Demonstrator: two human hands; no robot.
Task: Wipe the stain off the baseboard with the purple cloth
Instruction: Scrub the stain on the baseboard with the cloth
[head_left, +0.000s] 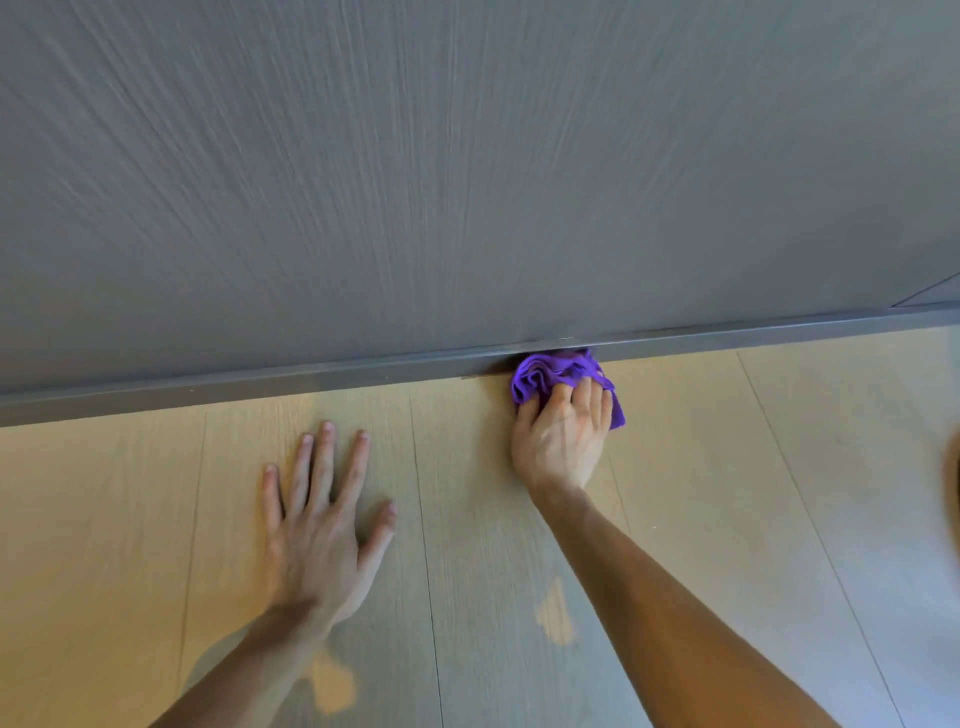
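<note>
My right hand (563, 441) grips a bunched purple cloth (550, 375) and presses it against the dark grey baseboard (260, 382), right of centre. A brownish stain (485, 370) shows on the baseboard just left of the cloth, down at the floor line. Any stain under the cloth is hidden. My left hand (322, 525) lies flat on the floor with its fingers spread, well left of the cloth and holding nothing.
A grey wood-grain wall panel (467, 182) rises above the baseboard and fills the upper half. Light wooden floor planks (727, 467) run toward me. A blurred brown edge (953, 478) shows at the far right.
</note>
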